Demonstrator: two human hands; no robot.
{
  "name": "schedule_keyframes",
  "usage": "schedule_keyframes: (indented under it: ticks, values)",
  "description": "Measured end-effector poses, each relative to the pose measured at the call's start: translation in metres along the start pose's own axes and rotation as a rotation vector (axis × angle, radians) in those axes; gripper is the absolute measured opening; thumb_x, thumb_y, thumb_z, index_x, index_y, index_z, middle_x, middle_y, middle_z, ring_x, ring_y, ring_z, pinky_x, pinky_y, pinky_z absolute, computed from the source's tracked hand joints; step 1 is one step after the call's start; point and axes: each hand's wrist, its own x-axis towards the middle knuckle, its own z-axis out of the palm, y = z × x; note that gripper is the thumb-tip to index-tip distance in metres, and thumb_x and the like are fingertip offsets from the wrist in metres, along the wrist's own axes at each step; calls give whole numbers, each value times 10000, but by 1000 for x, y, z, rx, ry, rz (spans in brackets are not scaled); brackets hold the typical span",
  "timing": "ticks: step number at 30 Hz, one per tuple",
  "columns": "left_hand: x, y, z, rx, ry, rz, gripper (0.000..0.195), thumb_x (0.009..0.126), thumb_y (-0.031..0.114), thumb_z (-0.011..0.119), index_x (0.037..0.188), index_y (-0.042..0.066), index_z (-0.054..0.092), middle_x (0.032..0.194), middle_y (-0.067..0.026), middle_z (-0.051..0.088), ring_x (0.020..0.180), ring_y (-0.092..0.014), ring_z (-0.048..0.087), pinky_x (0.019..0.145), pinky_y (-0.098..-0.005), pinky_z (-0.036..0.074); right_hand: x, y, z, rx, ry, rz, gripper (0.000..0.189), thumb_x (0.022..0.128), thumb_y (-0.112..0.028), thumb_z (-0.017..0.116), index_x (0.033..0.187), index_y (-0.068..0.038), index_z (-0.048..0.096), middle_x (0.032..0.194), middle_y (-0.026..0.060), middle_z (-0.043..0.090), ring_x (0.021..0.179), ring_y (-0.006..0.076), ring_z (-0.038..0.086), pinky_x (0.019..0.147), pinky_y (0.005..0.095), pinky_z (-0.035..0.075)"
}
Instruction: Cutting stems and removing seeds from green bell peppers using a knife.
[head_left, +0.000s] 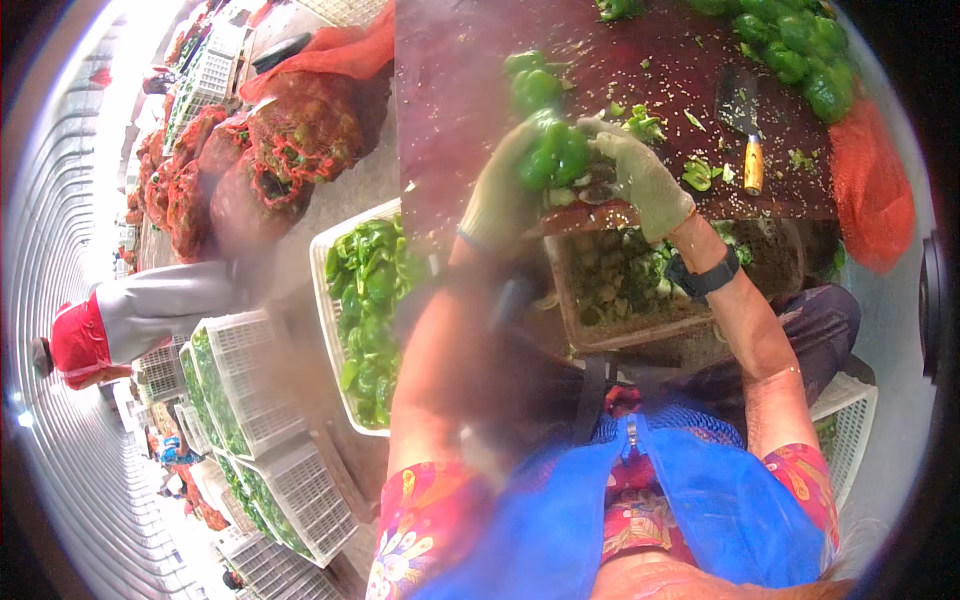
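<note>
A green bell pepper (555, 154) is held over the near edge of the dark red tabletop (465, 90). My left hand (504, 184), in a pale knit glove, grips its left side. My right hand (646, 176), in a similar glove, is at the pepper's right side with its fingertips close to it; whether they press on it is hard to tell. More green peppers (534, 84) lie just beyond. A wide-bladed knife with a wooden handle (754, 166) rests to the right among seeds and pepper scraps (699, 172).
A pile of peppers (799, 45) and red mesh (871, 187) are at the far right. Below the table edge stands a bin of scraps (637, 337). A white crate of peppers (322, 300) is at left, with stacked crates (255, 390), mesh sacks (300, 127) and a bending person (82, 337) beyond.
</note>
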Motion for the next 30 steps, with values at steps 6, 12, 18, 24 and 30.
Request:
schedule_keyframes:
  ticks: [6,12,18,24,30]
  values:
    - [-5,22,5,510,315,126,298,872,103,605,1161,71,541,1032,-84,596,831,-155,562,691,-304,520,-20,-37,-61,-1062,178,-168,253,1005,-234,511,1168,-70,613,987,108,692,867,182,676,746,355,570]
    - [23,-56,-97,584,423,486,529,813,116,742,1264,132,468,1109,-115,599,999,-245,621,852,-405,570,-41,-64,-216,-1699,461,536,671,949,-608,399,1060,-6,675,1108,299,644,1017,451,628,860,519,487]
    - [9,-59,-99,1131,557,237,684,800,167,788,1374,67,432,1208,-127,608,1135,-290,603,957,-361,515,-44,-64,-200,-1639,163,958,794,917,-669,377,1171,25,666,1179,277,644,1141,415,618,976,447,472]
    - [-63,121,79,1742,130,-11,466,687,253,818,1071,59,638,1020,-161,656,987,-346,639,896,-404,512,-41,-45,-231,-1311,310,915,492,880,-482,590,1043,-32,708,1026,167,718,884,256,676,798,426,515]
    - [-22,26,6,1411,449,6,396,850,363,730,1121,91,635,1086,-164,667,1000,-322,659,860,-413,524,-49,-34,-275,-639,310,776,333,863,-355,652,963,-39,632,745,108,651,680,301,658,605,445,546]
